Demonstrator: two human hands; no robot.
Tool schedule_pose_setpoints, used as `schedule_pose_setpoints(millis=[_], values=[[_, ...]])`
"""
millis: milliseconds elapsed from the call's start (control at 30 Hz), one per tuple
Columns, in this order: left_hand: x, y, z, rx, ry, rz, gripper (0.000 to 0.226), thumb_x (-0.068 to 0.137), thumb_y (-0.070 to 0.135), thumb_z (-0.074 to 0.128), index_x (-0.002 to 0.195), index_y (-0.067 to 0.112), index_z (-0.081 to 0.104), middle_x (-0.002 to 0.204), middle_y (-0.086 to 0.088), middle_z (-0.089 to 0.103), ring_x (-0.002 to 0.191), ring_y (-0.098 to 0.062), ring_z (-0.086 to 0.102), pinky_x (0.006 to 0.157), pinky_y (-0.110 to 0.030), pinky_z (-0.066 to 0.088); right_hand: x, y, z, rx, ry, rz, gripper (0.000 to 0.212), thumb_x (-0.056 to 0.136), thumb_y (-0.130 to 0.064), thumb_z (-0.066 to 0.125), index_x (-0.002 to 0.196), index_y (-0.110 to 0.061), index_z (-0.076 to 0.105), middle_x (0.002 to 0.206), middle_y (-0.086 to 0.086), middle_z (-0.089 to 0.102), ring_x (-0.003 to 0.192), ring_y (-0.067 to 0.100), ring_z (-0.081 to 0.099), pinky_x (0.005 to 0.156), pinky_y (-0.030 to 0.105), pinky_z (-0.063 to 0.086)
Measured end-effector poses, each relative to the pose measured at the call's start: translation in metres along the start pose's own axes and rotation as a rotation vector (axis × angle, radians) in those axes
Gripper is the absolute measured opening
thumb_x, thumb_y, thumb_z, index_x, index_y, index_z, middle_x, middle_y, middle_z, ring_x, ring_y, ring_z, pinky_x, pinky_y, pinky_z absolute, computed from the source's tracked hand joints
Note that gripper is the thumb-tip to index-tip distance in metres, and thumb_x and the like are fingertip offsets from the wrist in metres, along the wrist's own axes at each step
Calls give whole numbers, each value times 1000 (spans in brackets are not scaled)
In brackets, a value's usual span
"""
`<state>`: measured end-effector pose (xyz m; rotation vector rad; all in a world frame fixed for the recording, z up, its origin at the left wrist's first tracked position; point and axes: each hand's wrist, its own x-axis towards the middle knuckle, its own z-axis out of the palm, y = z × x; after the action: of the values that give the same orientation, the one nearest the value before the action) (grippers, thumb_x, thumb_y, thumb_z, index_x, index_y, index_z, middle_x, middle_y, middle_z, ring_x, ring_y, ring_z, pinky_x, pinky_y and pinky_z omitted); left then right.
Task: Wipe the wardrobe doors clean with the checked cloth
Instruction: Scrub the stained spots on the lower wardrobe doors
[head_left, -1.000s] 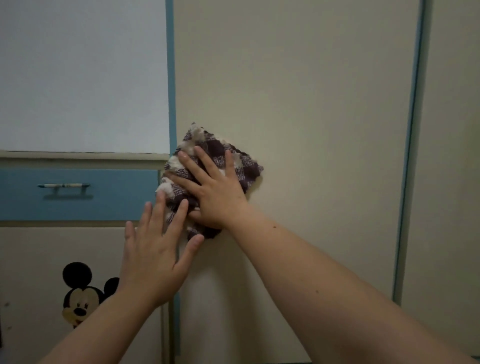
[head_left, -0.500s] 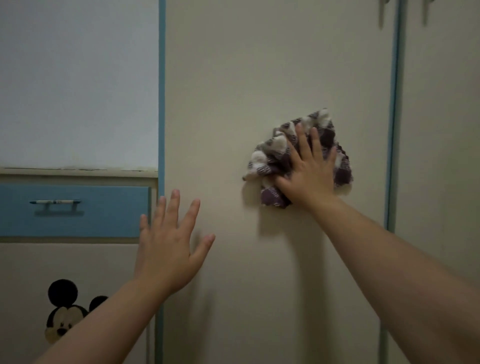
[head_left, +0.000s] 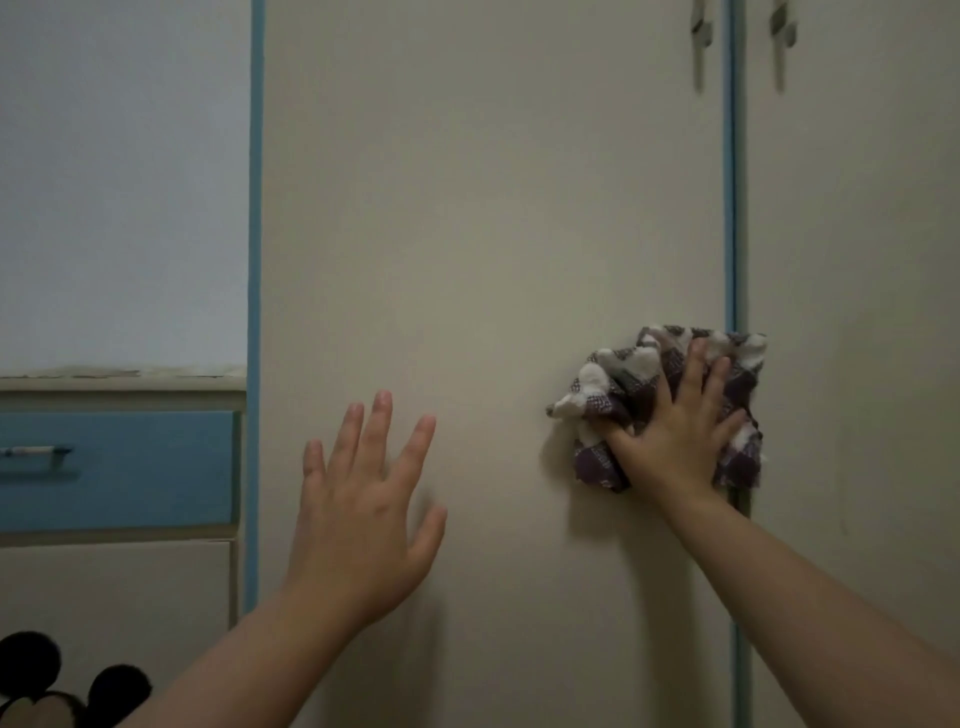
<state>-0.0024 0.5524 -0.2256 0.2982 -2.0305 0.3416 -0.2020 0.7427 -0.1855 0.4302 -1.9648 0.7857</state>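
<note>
Pressing checked cloth (head_left: 613, 384) on wardrobe door (head_left: 493, 208) under my right hand (head_left: 675, 441) — fingers straight; left hand (head_left: 358, 519) well left, released.

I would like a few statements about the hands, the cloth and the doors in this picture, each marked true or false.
1. The right hand presses the cloth against a door. True.
2. The left hand holds the cloth. False: its fingers are spread and it holds nothing.
3. The cloth is at the door's left edge. False: it is at the right edge, over the blue strip.
4. A blue drawer is left of the door. True.
</note>
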Motion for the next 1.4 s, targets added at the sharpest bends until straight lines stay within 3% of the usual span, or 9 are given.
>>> schedule_pose_setpoints(millis=[200, 333, 433, 567, 733, 1100, 1200, 1300, 1400], values=[[41, 9, -9, -21, 12, 49, 69, 75, 48, 38, 137, 17, 41, 143, -21, 37, 130, -40, 36, 96, -62, 29, 38, -38, -11, -41, -14, -33, 107, 52, -85, 15, 148, -37, 1, 156, 7, -18, 141, 34, -20, 101, 72, -4], [74, 9, -18, -41, 36, 54, 70, 74, 48, 39, 135, 15, 45, 142, -22, 40, 128, -42, 39, 94, -64, 31, 59, -68, -13, -28, 12, -87, 99, 58, -84, 26, 134, -42, -22, 155, 7, -21, 140, 33, -22, 100, 72, -5], [97, 5, -27, -40, 41, 61, 70, 74, 49, 39, 135, 15, 46, 141, -22, 41, 128, -42, 39, 94, -64, 32, 79, -93, -19, -16, 47, -97, 98, 57, -85, 25, 132, -44, -24, 156, 5, -20, 141, 31, -22, 100, 72, -6], [138, -10, -46, -55, 31, 36, 70, 75, 49, 40, 137, 15, 42, 143, -21, 39, 130, -39, 37, 96, -62, 30, 119, -126, -28, 4, 90, -125, 97, 57, -83, 19, 138, -42, -16, 157, 4, -14, 142, 30, -17, 101, 71, -6], [203, -28, -81, -78, 30, 69, 69, 78, 49, 40, 139, 17, 35, 146, -20, 35, 133, -36, 32, 101, -56, 20, 145, -148, -30, 135, 201, -87, 86, 69, -52, 41, 147, -21, 23, 157, 11, 7, 143, 27, -3, 102, 70, -3], [365, -27, -165, -134, 2, 134, 68, 74, 45, 42, 132, 10, 48, 138, -21, 45, 127, -41, 42, 96, -63, 30, 273, -197, -86, 172, 255, -223, 74, 67, -36, 45, 137, -16, 31, 149, 15, 31, 138, 29, 14, 100, 65, 6], [398, -27, -188, -199, -40, 100, 68, 74, 45, 42, 132, 9, 49, 132, -21, 51, 122, -41, 47, 94, -63, 35, 315, -205, -109, 141, 314, -274, 63, 66, -32, 50, 127, -20, 40, 141, 7, 38, 130, 27, 29, 104, 53, 21], [418, -29, -206, -284, -67, 68, 67, 76, 44, 42, 131, 6, 48, 125, -20, 55, 114, -39, 53, 93, -56, 41, 347, -208, -136, 176, 293, -344, 57, 55, -17, 48, 112, -19, 45, 120, 7, 47, 106, 26, 41, 81, 40, 41], [434, -20, -224, -402, -62, 1, 71, 76, 45, 43, 136, 7, 41, 126, -16, 54, 111, -34, 55, 90, -46, 44, 367, -210, -171, 299, 237, -350, 48, 60, -14, 42, 107, -18, 47, 100, 14, 60, 88, 23, 44, 66, 30, 45]])
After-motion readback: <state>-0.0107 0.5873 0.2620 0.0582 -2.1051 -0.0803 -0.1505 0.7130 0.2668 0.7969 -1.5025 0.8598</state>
